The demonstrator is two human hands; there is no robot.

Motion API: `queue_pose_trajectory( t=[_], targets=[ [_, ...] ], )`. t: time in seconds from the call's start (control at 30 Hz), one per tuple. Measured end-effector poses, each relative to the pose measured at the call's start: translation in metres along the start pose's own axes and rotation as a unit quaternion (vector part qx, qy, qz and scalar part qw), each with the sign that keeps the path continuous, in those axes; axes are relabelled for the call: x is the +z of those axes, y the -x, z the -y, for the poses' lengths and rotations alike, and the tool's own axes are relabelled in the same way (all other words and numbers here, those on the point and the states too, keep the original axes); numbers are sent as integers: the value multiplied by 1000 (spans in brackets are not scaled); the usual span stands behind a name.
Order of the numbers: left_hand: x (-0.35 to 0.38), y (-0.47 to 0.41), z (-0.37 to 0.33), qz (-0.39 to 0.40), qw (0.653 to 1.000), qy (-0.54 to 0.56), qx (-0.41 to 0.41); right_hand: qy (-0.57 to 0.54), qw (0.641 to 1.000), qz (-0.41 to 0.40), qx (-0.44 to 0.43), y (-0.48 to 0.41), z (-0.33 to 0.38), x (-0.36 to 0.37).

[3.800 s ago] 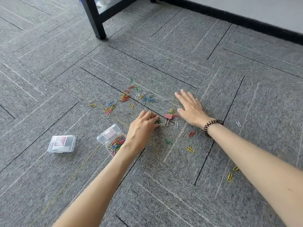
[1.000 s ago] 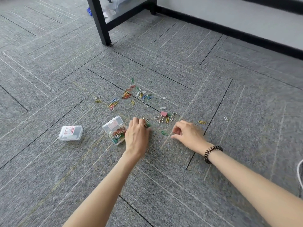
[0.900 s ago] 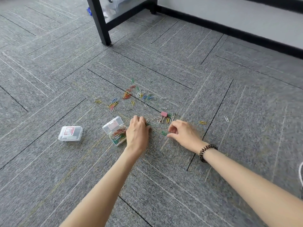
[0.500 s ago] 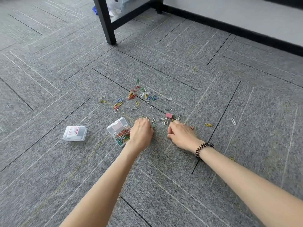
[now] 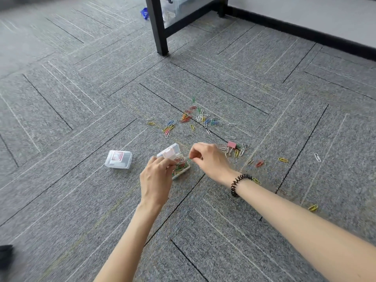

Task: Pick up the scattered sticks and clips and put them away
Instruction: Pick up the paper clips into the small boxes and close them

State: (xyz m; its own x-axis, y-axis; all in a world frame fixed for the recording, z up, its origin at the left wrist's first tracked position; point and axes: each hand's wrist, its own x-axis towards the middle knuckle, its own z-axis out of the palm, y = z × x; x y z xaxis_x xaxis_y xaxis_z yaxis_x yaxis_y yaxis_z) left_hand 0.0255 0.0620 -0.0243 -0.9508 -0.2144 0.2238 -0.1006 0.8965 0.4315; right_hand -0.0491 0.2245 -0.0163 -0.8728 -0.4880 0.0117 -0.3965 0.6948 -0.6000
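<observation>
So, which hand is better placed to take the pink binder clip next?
Right. The right hand is near the pink binder clip, once it drops the green clip it pinches at the open box. The left hand is on the box's other side, farther away.

Both bare forearms reach up from the bottom of the frame, the left from bottom centre, the right from the lower right corner. The left hand (image 5: 155, 177) sits just left of centre, back up and fingers curled downward; whether they hold anything is hidden. The right hand (image 5: 210, 159), at centre, pinches a thin green wire paper clip (image 5: 189, 159) between thumb and forefinger.
</observation>
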Motion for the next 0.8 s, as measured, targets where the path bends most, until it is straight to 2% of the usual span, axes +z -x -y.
queue_pose_trajectory(
  t=[0.17,0.27,0.47,0.67,0.8],
  targets=[
    [1,-1,11,1,1000,-6,29,-11,1000,1,-21,-17,10,15],
    [-1,5,18,-13,999,7,32,11,999,-30,-11,-14,7,16],
    [0,19,25,-18,997,58,-37,48,998,-1,-26,-4,-2,21],
    [7,21,26,23,996,72,-44,75,995,2,-73,1,-1,25],
    [13,17,25,43,997,55,-32,59,996,-4,-71,1,-7,26]
  ],
)
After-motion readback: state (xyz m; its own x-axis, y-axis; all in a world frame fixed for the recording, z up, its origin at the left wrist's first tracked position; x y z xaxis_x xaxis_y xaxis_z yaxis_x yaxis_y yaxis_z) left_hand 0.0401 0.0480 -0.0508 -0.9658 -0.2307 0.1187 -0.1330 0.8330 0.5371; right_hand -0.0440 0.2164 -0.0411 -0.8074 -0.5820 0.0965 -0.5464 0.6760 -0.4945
